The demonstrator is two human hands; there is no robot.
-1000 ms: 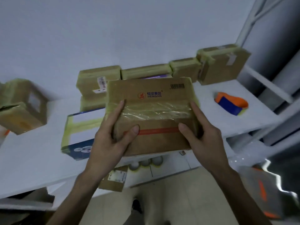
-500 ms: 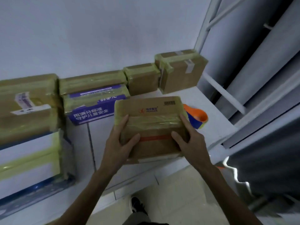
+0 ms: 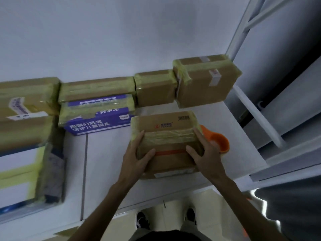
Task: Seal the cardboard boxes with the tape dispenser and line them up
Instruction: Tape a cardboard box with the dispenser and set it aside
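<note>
Left hand (image 3: 136, 160) and right hand (image 3: 205, 154) each grip a side of the taped box (image 3: 166, 126), thumbs on top, probably to steer it squarely toward the sealed row (image 3: 154, 88) behind it

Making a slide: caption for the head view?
Left hand and right hand grip a taped cardboard box at the table, orange tape dispenser to its right, sealed boxes along the wall.
</note>
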